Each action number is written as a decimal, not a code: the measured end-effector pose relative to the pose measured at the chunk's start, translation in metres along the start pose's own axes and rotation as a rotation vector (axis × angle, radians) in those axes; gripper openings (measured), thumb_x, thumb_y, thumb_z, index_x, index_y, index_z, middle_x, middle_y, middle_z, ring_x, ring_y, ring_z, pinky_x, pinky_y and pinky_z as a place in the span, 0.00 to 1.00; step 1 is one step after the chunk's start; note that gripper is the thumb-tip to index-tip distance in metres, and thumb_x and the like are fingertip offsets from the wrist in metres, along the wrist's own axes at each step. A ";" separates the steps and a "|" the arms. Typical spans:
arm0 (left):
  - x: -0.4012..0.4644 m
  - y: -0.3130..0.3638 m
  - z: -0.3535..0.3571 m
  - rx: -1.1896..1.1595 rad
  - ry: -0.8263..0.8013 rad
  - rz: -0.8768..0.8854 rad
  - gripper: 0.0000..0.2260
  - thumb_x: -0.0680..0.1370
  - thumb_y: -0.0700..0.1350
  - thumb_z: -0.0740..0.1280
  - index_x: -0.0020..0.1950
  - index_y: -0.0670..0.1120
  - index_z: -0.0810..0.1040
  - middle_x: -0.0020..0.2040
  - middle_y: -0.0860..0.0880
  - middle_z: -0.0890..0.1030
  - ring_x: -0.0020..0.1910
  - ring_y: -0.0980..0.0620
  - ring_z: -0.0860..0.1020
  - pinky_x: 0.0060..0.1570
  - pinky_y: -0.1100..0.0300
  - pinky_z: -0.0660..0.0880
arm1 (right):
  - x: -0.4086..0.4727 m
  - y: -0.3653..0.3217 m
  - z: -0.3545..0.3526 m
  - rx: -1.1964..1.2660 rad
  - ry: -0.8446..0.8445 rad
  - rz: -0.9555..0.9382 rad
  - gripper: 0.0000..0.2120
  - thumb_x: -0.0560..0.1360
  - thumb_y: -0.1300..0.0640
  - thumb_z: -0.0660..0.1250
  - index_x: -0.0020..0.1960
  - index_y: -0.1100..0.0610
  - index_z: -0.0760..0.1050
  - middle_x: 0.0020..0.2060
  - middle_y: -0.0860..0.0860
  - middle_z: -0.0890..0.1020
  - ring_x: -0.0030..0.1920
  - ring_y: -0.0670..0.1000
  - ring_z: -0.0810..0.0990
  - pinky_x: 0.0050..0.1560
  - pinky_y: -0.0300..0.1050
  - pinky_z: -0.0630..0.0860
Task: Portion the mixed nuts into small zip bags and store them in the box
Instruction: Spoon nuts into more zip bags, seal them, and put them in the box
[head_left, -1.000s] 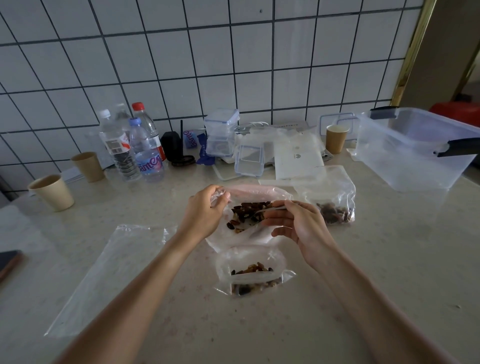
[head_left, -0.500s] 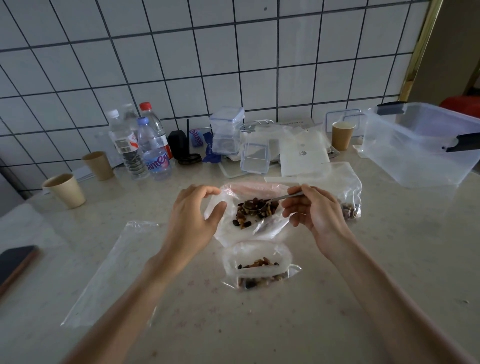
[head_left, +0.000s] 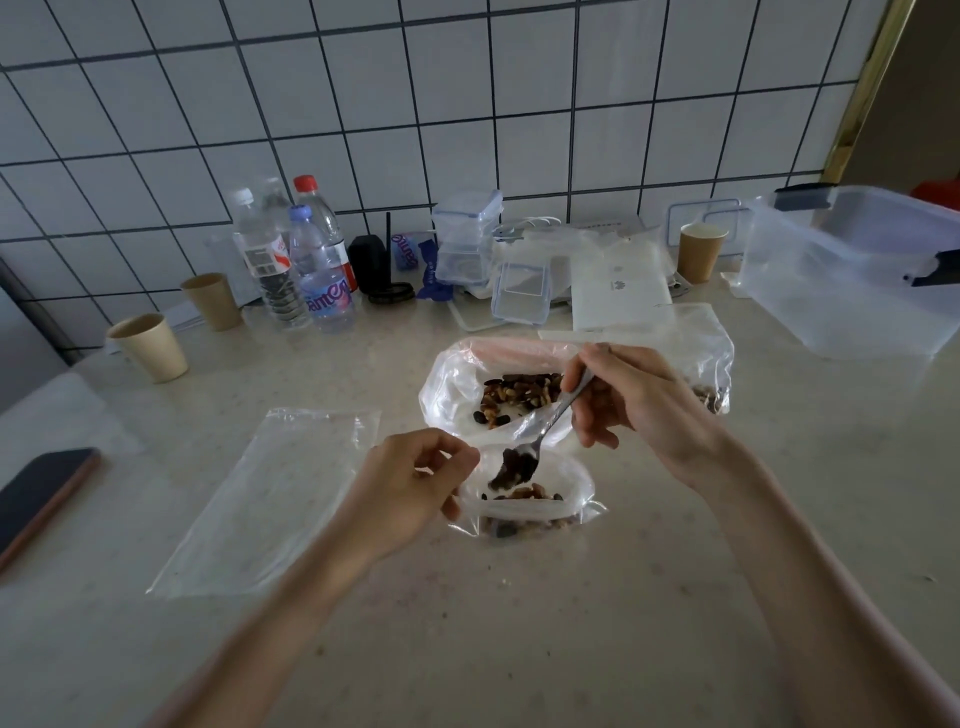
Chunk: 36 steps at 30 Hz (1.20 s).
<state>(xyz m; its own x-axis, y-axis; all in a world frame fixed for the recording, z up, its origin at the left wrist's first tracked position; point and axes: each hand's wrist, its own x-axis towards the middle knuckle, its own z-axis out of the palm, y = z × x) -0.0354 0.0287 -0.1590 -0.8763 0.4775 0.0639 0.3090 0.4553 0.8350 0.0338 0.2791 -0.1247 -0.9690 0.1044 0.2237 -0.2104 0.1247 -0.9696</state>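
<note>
A large clear bag (head_left: 452, 384) lies open mid-counter with mixed nuts (head_left: 519, 395) inside. In front of it a small zip bag (head_left: 576, 493) holds some nuts. My right hand (head_left: 639, 410) pinches a metal spoon (head_left: 550, 426), its bowl full of nuts tipped over the small bag's mouth. My left hand (head_left: 410, 483) pinches the left rim of the small bag and holds it open. Another bag with nuts (head_left: 711, 364) lies behind my right hand. The clear storage box (head_left: 852, 275) stands at the back right.
A flat empty plastic bag (head_left: 265, 499) lies to the left. A phone (head_left: 41, 493) sits at the left edge. Water bottles (head_left: 306, 260), paper cups (head_left: 150, 348), small clear containers (head_left: 467, 239) and a white packet (head_left: 618, 291) line the tiled wall.
My right hand lifted a spoonful of nuts out of the large bag and brought it toward me over the small bag. My left hand moved from the large bag's rim to the small bag's rim.
</note>
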 end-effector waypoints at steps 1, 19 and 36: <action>0.001 0.001 0.000 -0.038 0.002 -0.013 0.08 0.81 0.52 0.71 0.46 0.50 0.84 0.33 0.50 0.85 0.30 0.54 0.84 0.31 0.70 0.71 | -0.001 -0.001 0.001 -0.051 -0.041 -0.028 0.19 0.88 0.53 0.54 0.48 0.64 0.77 0.32 0.58 0.79 0.33 0.60 0.76 0.30 0.48 0.70; 0.021 -0.016 -0.015 0.098 0.239 -0.091 0.18 0.76 0.65 0.70 0.44 0.50 0.79 0.34 0.51 0.84 0.32 0.57 0.82 0.33 0.64 0.74 | 0.010 0.007 0.007 0.171 0.260 0.003 0.18 0.88 0.54 0.54 0.49 0.63 0.77 0.33 0.59 0.82 0.34 0.57 0.83 0.28 0.46 0.74; 0.082 -0.026 0.020 0.066 0.273 0.006 0.10 0.75 0.58 0.69 0.46 0.53 0.79 0.36 0.51 0.85 0.36 0.51 0.84 0.41 0.43 0.84 | 0.013 0.026 0.018 0.193 0.270 0.343 0.18 0.87 0.52 0.57 0.57 0.67 0.77 0.45 0.62 0.88 0.46 0.62 0.89 0.38 0.51 0.84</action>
<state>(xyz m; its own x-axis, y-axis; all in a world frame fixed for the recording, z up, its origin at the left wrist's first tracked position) -0.1083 0.0715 -0.1864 -0.9388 0.2644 0.2207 0.3297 0.5055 0.7974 0.0136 0.2658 -0.1490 -0.9240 0.3632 -0.1198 0.0712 -0.1444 -0.9870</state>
